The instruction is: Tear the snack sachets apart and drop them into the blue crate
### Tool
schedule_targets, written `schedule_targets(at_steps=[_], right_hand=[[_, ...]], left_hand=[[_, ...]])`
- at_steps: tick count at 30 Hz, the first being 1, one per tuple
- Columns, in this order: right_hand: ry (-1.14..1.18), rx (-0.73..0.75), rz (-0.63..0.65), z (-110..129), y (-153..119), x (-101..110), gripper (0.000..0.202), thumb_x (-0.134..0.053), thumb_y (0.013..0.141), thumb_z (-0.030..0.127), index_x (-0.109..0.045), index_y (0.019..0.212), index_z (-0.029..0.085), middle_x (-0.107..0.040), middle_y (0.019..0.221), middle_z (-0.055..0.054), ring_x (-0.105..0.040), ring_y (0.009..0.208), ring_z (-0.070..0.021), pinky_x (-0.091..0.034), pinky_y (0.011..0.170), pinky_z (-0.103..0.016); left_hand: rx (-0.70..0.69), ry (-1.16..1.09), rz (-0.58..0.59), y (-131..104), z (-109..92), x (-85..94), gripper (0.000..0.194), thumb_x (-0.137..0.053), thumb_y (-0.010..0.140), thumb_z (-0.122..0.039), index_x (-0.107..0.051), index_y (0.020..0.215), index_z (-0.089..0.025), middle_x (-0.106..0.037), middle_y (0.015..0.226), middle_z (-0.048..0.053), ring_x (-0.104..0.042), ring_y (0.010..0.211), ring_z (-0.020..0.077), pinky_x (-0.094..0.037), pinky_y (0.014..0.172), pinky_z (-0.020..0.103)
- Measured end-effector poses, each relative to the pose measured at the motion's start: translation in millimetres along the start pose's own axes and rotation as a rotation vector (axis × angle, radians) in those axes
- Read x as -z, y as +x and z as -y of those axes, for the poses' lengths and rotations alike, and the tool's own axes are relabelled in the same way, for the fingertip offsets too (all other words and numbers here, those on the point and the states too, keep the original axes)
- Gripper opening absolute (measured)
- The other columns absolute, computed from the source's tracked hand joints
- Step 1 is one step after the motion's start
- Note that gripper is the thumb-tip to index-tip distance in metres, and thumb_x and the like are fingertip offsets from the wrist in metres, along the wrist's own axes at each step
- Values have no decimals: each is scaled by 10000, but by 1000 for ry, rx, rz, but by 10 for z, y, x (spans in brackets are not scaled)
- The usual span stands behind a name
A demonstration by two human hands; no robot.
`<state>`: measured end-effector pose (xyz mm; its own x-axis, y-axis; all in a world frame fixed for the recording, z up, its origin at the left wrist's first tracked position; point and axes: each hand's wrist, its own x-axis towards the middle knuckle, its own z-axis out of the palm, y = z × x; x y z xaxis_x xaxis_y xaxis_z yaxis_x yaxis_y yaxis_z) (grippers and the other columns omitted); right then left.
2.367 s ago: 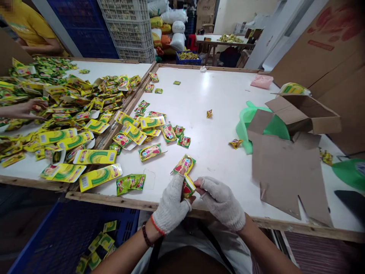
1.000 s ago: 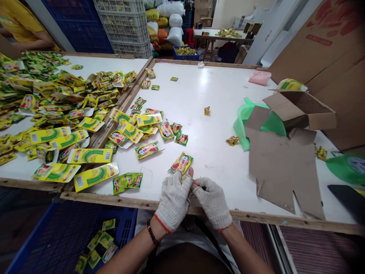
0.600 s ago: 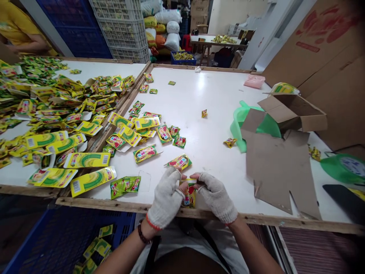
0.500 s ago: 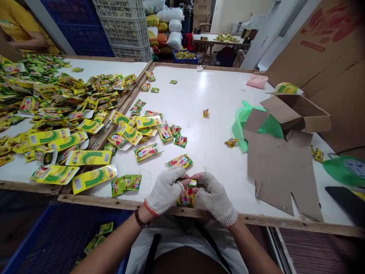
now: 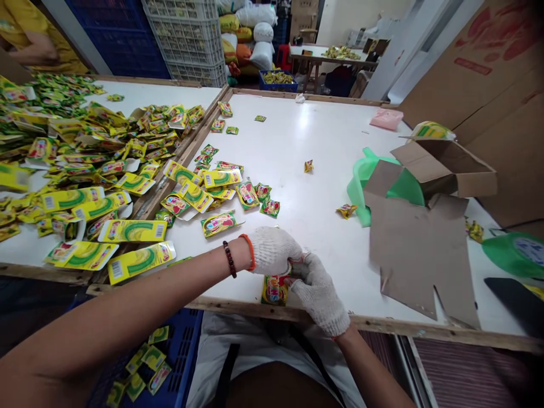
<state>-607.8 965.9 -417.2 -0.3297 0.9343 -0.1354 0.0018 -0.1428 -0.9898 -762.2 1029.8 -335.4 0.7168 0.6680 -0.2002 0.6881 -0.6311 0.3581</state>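
Note:
At the table's front edge lies a small yellow, red and green box (image 5: 274, 289), its printed face up. My right hand (image 5: 319, 292), in a white knitted glove, has its bare fingertips closed on the upper right of this box. My left hand (image 5: 275, 250), gloved with an orange cuff, reaches over the box's top end; its fingers are bent down and meet the right fingertips, and what they hold is hidden. Flat yellow boxes (image 5: 140, 262) and small green packets (image 5: 270, 207) lie to the left and beyond the hands.
A large heap of packets and boxes (image 5: 106, 136) covers the left table. On the right are a green basin (image 5: 360, 187), a flattened cardboard piece (image 5: 419, 249) and an open carton (image 5: 450, 164). A blue crate (image 5: 181, 351) holding boxes stands below the front edge.
My left forearm has swung up across the table's front edge, and its hand now covers the box's top end. A box near my left hand is no longer visible. My right hand has barely moved.

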Motion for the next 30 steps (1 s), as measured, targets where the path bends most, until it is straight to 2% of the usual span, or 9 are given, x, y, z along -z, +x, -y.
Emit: schedule_targets(at_steps=[4,6,10,13,16,20,25,28,30], right_hand=[[21,-4,-5,-71,-19,26,309,-566,741,165,-442,1020,215,-647,1022,-36,-624,950,-192,-516,843,-359],[-17,0,-2,-105,-20,49,278,-568,756,207,-476,1018,203,-647,1007,-44,-621,941,-195,-516,833,-351],[-143,22,7,-127,-6,88,245,-578,763,240,-560,1000,181,-652,999,-65,-612,935,-207,-507,841,-358],[-215,106,-5,-117,2,94,175,-584,753,220,-602,924,184,-646,1005,-70,-598,951,-213,-494,861,-373],[-256,146,8,-109,-4,88,149,-571,756,191,-589,904,185,-642,965,-63,-600,913,-201,-504,831,-364],[-283,164,-7,-116,-30,93,275,-569,764,176,-546,1037,197,-629,980,-55,-608,887,-186,-514,803,-341],[-378,306,24,-84,-29,97,237,-546,767,144,-644,969,220,-644,1021,-53,-595,952,-190,-489,856,-337],[-376,239,11,-48,-6,70,193,-551,766,166,-654,924,205,-660,967,-54,-609,903,-189,-501,823,-331],[-340,149,-10,-43,10,41,160,-563,765,201,-633,908,190,-666,918,-54,-617,858,-189,-514,786,-326]], left_hand=[[1,-227,-109,-176,66,-139,193,-491,742,-161,-683,751,-176,-633,668,13,-509,605,127,-340,557,219],[73,-397,-181,-334,87,-263,158,-516,772,-197,-668,784,-157,-617,683,0,-520,641,120,-366,580,203],[249,-649,-416,-560,23,-601,190,-578,766,-227,-643,926,-148,-629,796,17,-564,764,148,-431,689,231],[279,-800,-568,-592,-60,-823,176,-546,795,-207,-643,927,-142,-635,899,47,-576,872,170,-452,796,276],[319,-943,-605,-589,-102,-940,161,-558,791,-209,-616,924,-141,-630,917,54,-582,880,175,-469,798,295],[357,-1174,-649,-603,-102,-1018,258,-601,763,-208,-541,1007,-149,-617,968,59,-591,864,170,-495,741,277],[360,-1072,-720,-598,-98,-1075,135,-615,750,-203,-611,871,-142,-634,878,40,-579,847,163,-472,792,283],[391,-1122,-682,-587,-110,-1082,157,-583,773,-203,-569,922,-157,-614,849,29,-575,802,151,-473,745,277],[388,-1245,-674,-559,-122,-1094,259,-603,753,-200,-499,989,-176,-594,887,26,-570,778,140,-474,702,263]])
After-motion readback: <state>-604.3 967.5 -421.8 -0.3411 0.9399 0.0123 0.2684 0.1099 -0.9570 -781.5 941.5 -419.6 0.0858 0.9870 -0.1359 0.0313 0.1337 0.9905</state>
